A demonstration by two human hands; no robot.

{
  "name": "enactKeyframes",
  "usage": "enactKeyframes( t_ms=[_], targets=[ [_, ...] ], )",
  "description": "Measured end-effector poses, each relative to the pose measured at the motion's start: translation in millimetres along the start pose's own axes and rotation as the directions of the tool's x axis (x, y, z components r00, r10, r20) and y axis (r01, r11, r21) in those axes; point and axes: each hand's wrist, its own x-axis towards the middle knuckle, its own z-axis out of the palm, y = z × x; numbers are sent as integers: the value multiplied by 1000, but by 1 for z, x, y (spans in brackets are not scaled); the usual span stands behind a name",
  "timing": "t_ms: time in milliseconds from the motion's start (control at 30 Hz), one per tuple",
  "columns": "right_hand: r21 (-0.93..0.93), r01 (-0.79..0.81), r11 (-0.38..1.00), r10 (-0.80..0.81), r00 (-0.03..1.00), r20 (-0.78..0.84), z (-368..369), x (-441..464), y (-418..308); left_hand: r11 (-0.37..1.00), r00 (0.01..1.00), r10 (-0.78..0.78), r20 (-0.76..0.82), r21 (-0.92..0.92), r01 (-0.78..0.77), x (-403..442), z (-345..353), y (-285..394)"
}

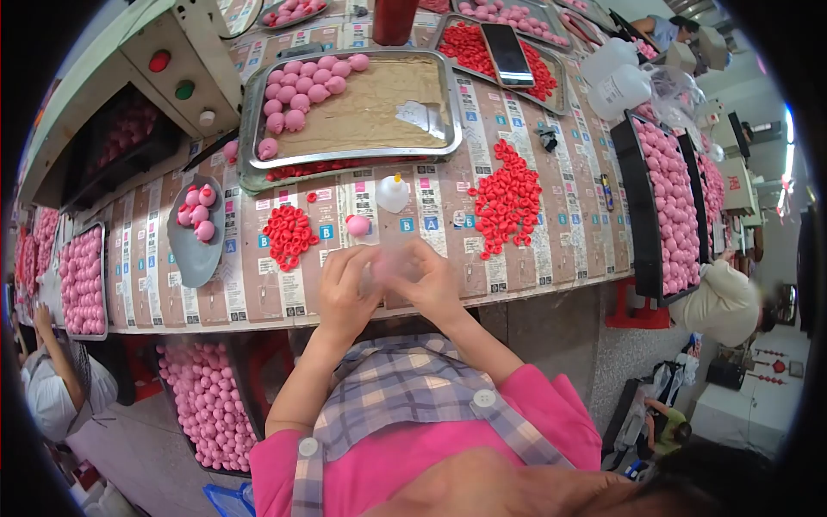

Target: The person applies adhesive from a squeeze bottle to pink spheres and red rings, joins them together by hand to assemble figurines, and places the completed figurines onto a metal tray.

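Note:
My left hand (346,289) and my right hand (424,280) meet over the table's front edge, fingers curled together round a pink ball (385,264), which is blurred and partly covered. A single pink ball (358,226) lies just beyond my fingertips. Behind it stands a small white squeeze bottle (393,195) with a yellowish tip. Small red ring-like pieces lie in two heaps: a smaller heap (289,236) left of my hands and a larger heap (506,200) to the right. Further left, a grey dish (196,258) carries several pink balls with red parts on some.
A metal tray (379,121) with rows of pink balls sits ahead. Behind it, a phone (506,55) rests on a tray of red pieces. Black crates of pink balls stand right (665,207) and below left (207,401). A machine (142,77) occupies the left; other people sit at both sides.

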Motion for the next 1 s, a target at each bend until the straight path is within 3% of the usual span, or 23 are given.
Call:
enactKeyframes(
  t_ms=[267, 567, 667, 900, 1000],
  targets=[
    [30, -84, 996, 84, 996, 8, 1, -2, 4, 999, 998, 49, 41, 12, -50, 4, -5, -3],
    [-3, -105, 994, 105, 993, 61, -6, 1, -4, 999, 996, -48, 73, -8, 48, -1, -3, -9],
    [-56, -3, 998, 0, 999, -54, -16, 5, 5, 991, 996, -74, 50, 118, 68, 0, -11, -16],
    [-154, 24, 988, -58, 974, -219, -45, 18, 11, 920, 979, -194, 57, 358, 161, 1, -16, -23],
    [-412, -46, 910, -132, 910, -393, -75, 29, 7, 921, 979, -190, 69, 359, 153, 2, -16, -24]
  ],
)
